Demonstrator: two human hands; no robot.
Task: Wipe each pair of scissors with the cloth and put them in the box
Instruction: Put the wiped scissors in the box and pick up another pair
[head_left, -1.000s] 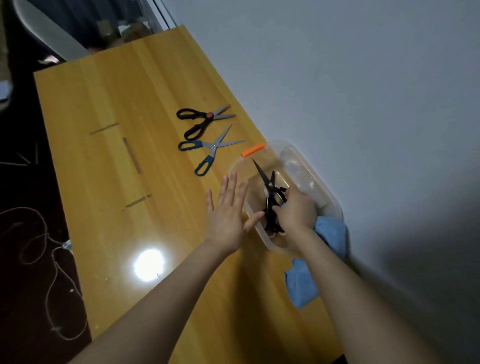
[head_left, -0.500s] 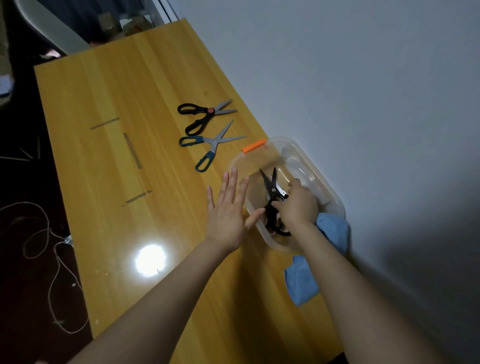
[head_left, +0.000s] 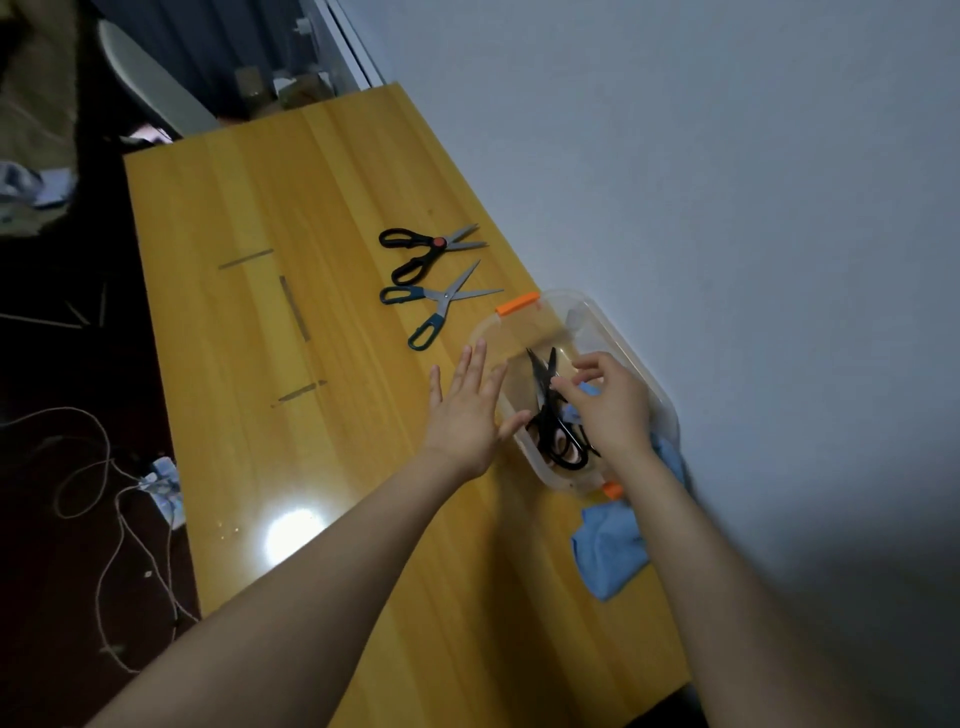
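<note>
A clear plastic box (head_left: 597, 322) with orange clips stands on the wooden table by the wall. All-black scissors (head_left: 545, 400) lie inside it, blades pointing away from me. My right hand (head_left: 608, 405) hovers over the box with fingers spread, just above those scissors and off them. My left hand (head_left: 465, 410) is flat and open against the box's left side. Beyond the box lie teal-handled scissors (head_left: 434, 306) and, farther off, black-handled scissors with a red pivot (head_left: 423, 249). A blue cloth (head_left: 613, 551) lies on the table near the box, under my right forearm.
The white wall (head_left: 727, 208) runs close along the table's right edge. Thin dark marks (head_left: 293, 306) show on the table top to the left. A cord (head_left: 104, 493) trails on the dark floor at left.
My right hand lowered the black scissors into the box and let go, its fingers now spread above them. The left hand stayed by the box.
</note>
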